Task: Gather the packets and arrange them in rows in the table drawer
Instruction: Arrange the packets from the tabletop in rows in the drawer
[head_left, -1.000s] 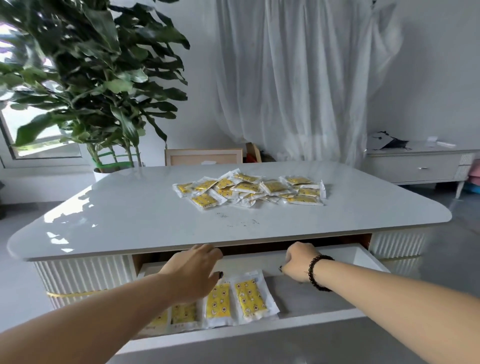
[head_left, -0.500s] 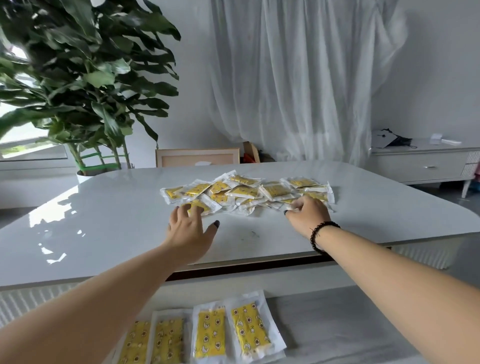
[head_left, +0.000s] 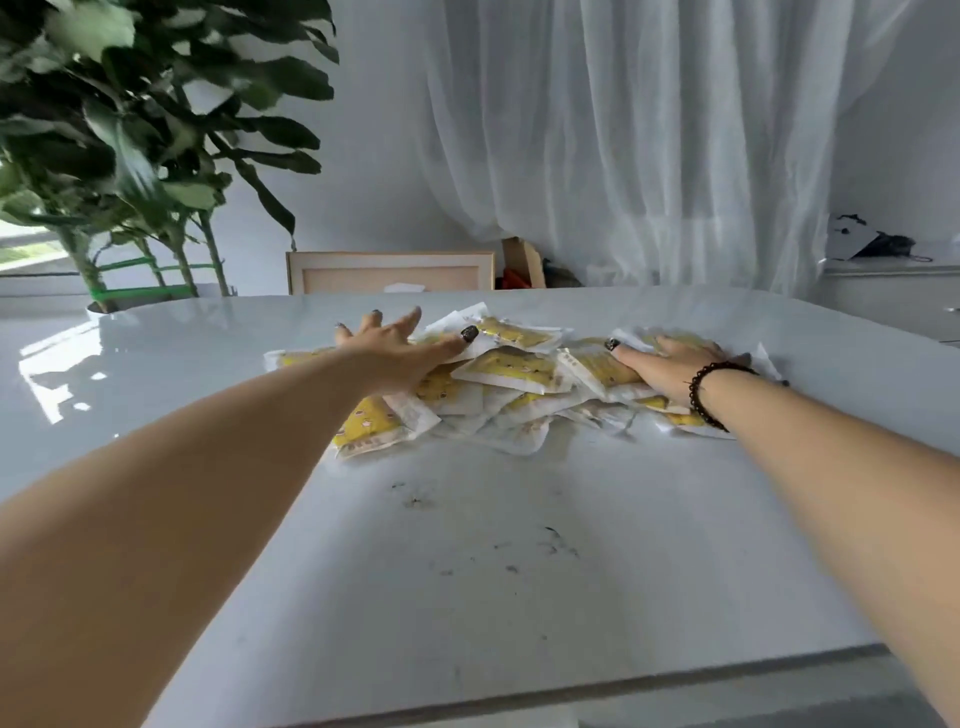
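Note:
A heap of several yellow-and-white packets (head_left: 511, 371) lies on the white table top (head_left: 467, 545), towards its far side. My left hand (head_left: 395, 345) rests flat on the left end of the heap, fingers spread. My right hand (head_left: 670, 358), with a dark bead bracelet at the wrist, lies flat on the right end of the heap. Neither hand has closed around a packet. The drawer is out of view below the table's front edge.
A large potted plant (head_left: 130, 156) stands behind the table at the left. A wooden frame (head_left: 389, 270) leans behind the table's far edge. White curtains hang at the back. A low white cabinet (head_left: 893, 296) stands at the right.
Both hands left the open drawer and reached forward over the table onto the packet heap. The view rose, so the drawer and its row of packets dropped out of sight.

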